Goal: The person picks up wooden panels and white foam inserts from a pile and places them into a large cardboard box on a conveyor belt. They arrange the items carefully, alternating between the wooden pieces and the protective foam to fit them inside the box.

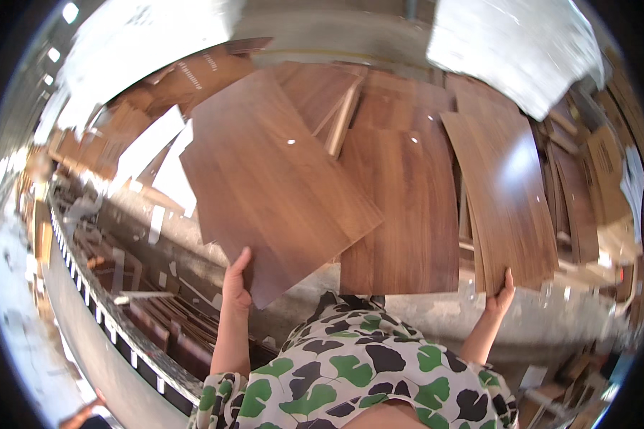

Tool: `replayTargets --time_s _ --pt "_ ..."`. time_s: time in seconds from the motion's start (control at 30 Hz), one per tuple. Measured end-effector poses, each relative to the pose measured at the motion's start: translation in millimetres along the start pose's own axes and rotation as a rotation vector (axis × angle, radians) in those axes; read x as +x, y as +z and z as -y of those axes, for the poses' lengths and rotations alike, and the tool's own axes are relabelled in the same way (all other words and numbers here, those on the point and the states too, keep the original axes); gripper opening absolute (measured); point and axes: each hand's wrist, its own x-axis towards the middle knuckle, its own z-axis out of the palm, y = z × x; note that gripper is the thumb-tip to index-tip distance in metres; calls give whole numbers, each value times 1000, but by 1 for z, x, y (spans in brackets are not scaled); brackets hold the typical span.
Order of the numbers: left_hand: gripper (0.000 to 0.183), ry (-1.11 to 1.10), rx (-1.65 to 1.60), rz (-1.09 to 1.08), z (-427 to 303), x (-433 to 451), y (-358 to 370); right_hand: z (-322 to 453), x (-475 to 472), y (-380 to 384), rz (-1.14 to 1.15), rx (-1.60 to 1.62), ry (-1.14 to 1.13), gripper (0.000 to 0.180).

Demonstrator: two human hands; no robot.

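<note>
My left hand (pixel 237 283) grips the near corner of a wide wood-grain panel (pixel 279 177), its thumb on top and its fingers hidden underneath. That panel lies at a slant over other brown boards. My right hand (pixel 500 294) holds the near end of a narrower wood-grain panel (pixel 507 198), thumb on its face; at least one more panel edge shows under it. Between the hands lies another wood-grain panel (pixel 402 214) with its grain running away from me. Past the left panel, a thin board stands with its pale edge (pixel 342 120) showing.
Brown cardboard (pixel 193 80) and white strips (pixel 153 145) lie at the left. A conveyor-like belt (pixel 102 343) with a slotted rail runs along the lower left, beside stacked board offcuts (pixel 177 332). Another person's hand (pixel 83 412) shows at bottom left. Cardboard boxes (pixel 606 171) stand at the right.
</note>
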Motion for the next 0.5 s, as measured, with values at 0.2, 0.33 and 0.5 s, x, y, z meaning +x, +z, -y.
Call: replayTargets --time_s 0.2,0.33,0.5 --pt "50 174 45 -103 -25 -41 15 48 -87 108 87 -261 -271 49" --pt "45 275 -148 22 -43 -61 3 47 -120 158 186 -285 -372 51" --pt "36 393 -268 162 -76 -85 28 -4 -126 215 374 -258 -87 55"
